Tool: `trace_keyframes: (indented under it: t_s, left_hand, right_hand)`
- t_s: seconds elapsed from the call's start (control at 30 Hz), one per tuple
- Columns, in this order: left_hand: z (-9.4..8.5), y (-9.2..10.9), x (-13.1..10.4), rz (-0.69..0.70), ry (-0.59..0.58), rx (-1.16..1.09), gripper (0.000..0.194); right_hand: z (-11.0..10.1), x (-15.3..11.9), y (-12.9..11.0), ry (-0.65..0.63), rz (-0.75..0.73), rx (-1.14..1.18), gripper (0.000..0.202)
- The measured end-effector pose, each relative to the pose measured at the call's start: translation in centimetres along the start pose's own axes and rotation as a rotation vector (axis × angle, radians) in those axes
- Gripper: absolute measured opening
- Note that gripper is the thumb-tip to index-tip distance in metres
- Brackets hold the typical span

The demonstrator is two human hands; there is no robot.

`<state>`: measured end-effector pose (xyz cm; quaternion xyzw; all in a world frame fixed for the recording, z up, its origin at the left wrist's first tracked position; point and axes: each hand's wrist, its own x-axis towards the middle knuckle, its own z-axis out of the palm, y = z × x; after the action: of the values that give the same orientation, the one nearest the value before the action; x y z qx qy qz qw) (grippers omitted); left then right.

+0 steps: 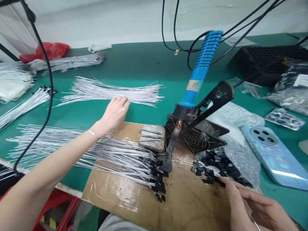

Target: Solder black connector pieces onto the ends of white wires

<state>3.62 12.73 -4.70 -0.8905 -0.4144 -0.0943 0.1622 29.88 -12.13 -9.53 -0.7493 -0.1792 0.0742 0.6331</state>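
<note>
1. Green bench mat (134,69) lying under everything; brown cardboard sheet (134,195) sitting at near edge.
2. Nearest: right hand (255,208) resting low at right on cardboard, fingers loosely curled, fingertips touching edge of pile of small black parts (218,165); thin wire possibly running under palm, cannot tell whether pinched.
3. Sitting left of that pile: bundle of silver wires with black ends (113,157), fanning across cardboard, black tips clustering near centre.
4. Standing at centre: soldering iron with blue handle (204,64), tilted in black stand (192,134); grey block (152,138) sitting just beside, touching stand base.
5. Lying at right on mat: light-blue phone (271,154), face down, near black parts.
6. Reaching mid-distance: left hand (113,114), arm stretching forward over wire bundle, fingers extended and held together, fingertips touching near edge of loose fan of bare silver wires (110,91).
7. Lying farther left: more wire bundles (72,62); red bag (48,51) sitting at back.
8. Hanging from above: black cables (43,64); black crate (267,61) sitting far right.
</note>
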Motion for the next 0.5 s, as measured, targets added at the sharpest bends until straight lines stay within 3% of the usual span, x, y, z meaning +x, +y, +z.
trace_keyframes:
  t_s: [0.07,0.13,0.23,0.33,0.5]
  left_hand:
    - [2.9,-1.8,2.5,0.039,-0.033,0.024,0.02]
    - [5.4,-3.0,4.2,0.061,-0.057,0.043,0.027]
    - [7.6,-3.8,5.4,0.083,-0.072,0.055,0.033]
    - [8.0,-4.5,5.2,0.077,-0.063,0.057,0.033]
    - [6.4,-6.2,3.8,-0.019,0.003,0.054,0.029]
  right_hand:
    - [-0.2,-0.1,-0.2,-0.016,0.022,-0.052,0.03]
    - [-0.5,-0.2,-0.3,-0.07,0.063,-0.115,0.034]
    - [-0.7,-0.2,-0.2,-0.119,0.094,-0.132,0.036]
    - [-0.5,-0.2,-0.2,-0.108,0.07,-0.11,0.036]
    - [-0.3,-0.1,-0.3,-0.097,0.088,-0.106,0.03]
